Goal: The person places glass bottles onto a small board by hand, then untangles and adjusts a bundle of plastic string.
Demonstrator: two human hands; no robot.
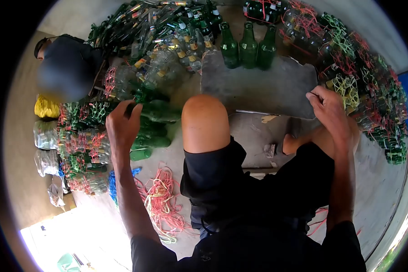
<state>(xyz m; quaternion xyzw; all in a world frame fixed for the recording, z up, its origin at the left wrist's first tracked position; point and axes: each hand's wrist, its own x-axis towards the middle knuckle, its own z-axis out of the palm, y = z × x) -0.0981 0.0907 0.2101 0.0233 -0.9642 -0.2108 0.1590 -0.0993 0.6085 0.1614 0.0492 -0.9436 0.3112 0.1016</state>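
While three green glass bottles [248,47] stand upright in a row at 12–1 o'clock, necks up, long axes near vertical, on the far part of the grey slab [263,86], left hand [135,105] is at 9, part-curled, beside lying green bottles [152,141], axes roughly 9-to-3. Can't confirm contact or grip. Right hand [311,96], 2–3 o'clock, curled, thumb near index, by slab's right edge; hold unclear.

Grey floor [254,131] is seen between the left grip [135,109] and right grip [312,99]; beyond the left grip, a beige wall [22,149] is bordered by bright light [50,245].
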